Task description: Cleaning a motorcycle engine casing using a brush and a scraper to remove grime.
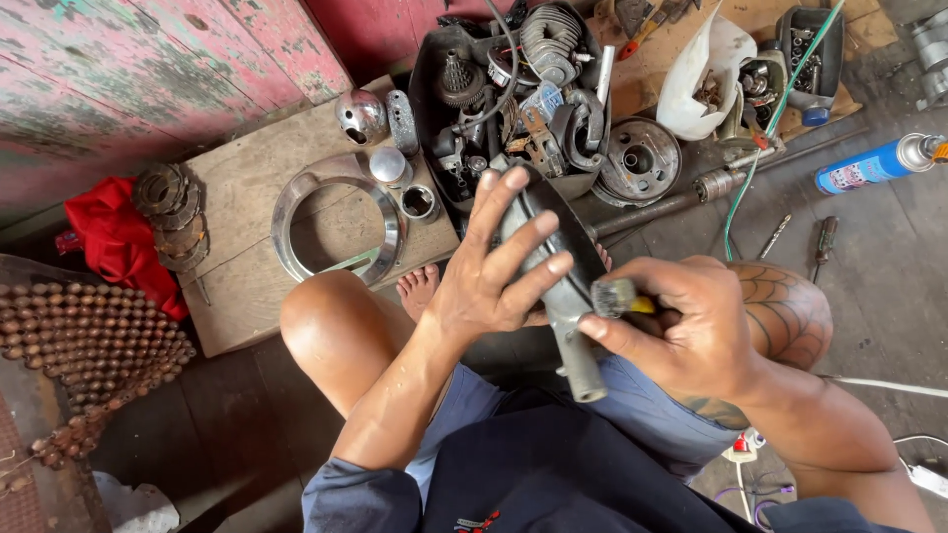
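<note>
Red cloth point(117, 240): we see crumpled soft fabric at the far left, touching a stack of rusty toothed discs point(173, 214).
Beaded mat point(94, 341): rows of small brown wooden beads, near left.
Wooden board point(247, 286): a worn, flat plank bearing a chrome ring point(336, 219), thin and shiny, with small round metal cups beside it.
Left hand point(489, 281): our fingers point(518, 242) are spread and pressed along the top of the metal part, bracing rather than clenching it.
Metal part point(568, 316): a long grey, dull casting, tube-like at its near end, lying over our lap between both hands; the left fingers cover its far half, the right thumb touches its near side.
Black tub point(434, 69): dark plastic, heaped with greasy gears, springs and cables, just beyond the part.
Right hand point(691, 331): clenched around a small brush point(617, 296); its dark bristles meet the part, and the handle looks yellow, though mostly hidden.
Spray can point(869, 168): a blue cylinder lying on the grey floor, far right.
</note>
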